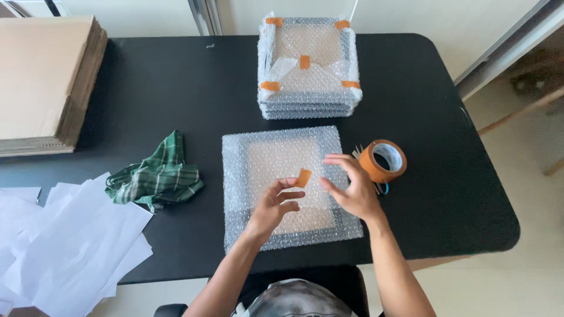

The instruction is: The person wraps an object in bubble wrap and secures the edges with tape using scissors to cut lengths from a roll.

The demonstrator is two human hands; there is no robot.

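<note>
Hands work a strip of tape over a bubble-wrapped square

Left hand (275, 206) pinches a short strip of orange tape (303, 177) between thumb and fingertips, holding it just above the middle of a flat square parcel (288, 185) wrapped in bubble wrap. The right hand (351, 188) is open, fingers spread and gripping nothing, its palm low over the right part of the parcel, just beside the strip. The parcel lies flat on a black table (176, 88), near the front edge and right before the person.

Just to the right of the parcel stands a roll of orange tape (385, 159), close to the right hand. Behind the parcel, at the far edge of the table, sits a stack of wrapped parcels (308, 67) sealed with orange strips. A crumpled green checked cloth (155, 176) lies to the left, near loose white paper sheets (64, 235), and flat cardboard (44, 82) is piled in the far left corner.
</note>
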